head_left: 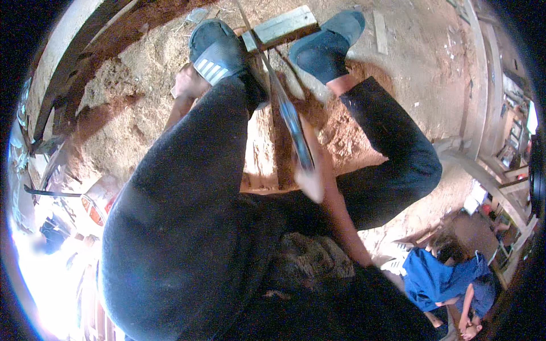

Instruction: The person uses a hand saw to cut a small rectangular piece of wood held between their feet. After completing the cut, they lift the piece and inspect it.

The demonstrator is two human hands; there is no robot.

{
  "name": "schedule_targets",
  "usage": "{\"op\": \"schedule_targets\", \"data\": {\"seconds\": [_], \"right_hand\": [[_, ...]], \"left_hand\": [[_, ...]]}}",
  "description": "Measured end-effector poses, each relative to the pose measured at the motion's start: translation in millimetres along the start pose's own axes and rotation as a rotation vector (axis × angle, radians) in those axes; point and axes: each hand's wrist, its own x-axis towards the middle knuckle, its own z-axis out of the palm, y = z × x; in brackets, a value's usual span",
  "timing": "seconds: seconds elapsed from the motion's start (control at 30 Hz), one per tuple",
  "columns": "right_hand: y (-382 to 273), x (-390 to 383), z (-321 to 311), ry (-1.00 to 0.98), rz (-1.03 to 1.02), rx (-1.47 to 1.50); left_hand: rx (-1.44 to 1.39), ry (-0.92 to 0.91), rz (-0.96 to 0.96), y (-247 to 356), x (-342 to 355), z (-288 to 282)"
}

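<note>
Between my feet lies a short pale wood block [281, 25], its left end against the dark slipper [215, 48] on my left foot. A long, narrow handsaw [290, 116] crosses the block near that end, its blade slanting back between my legs. My right hand [310, 179], blurred by motion, is closed around the saw's near end. My left hand [190, 82] is down beside the left slipper, its fingers curled and partly hidden by the foot; what it grips does not show. The other slipper [321, 51] rests just right of the block.
Sawdust [114, 136] covers the ground. A sunlit timber [261, 150] lies between my legs. Wooden beams [68, 57] run along the left, and a curved frame [483, 182] stands at right. Another person in blue [446, 278] sits at lower right.
</note>
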Motion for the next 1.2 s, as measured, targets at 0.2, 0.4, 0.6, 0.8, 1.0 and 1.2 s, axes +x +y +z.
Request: {"op": "schedule_targets", "data": {"seconds": [0.2,0.4,0.6,0.8,1.0,1.2], "right_hand": [[6,12,-5,-0.073,0.120,0.030],[26,-6,4,-0.021,0.037,0.044],[18,36,9,-0.222,0.200,0.234],[50,-8,28,-0.016,-0.041,0.302],[36,56,30,-0.089,0.027,0.328],[54,-4,28,0.007,-0.058,0.106]], "left_hand": [[-0.019,-0.005,0.010,3,5,5],[0.009,-0.004,0.007,0,1,2],[0.010,0.013,0.010,-3,-1,-1],[0.012,-0.010,0.008,0,-12,2],[-0.006,0.024,0.023,0,-4,-1],[-0.010,0.022,0.014,-1,-6,0]]}}
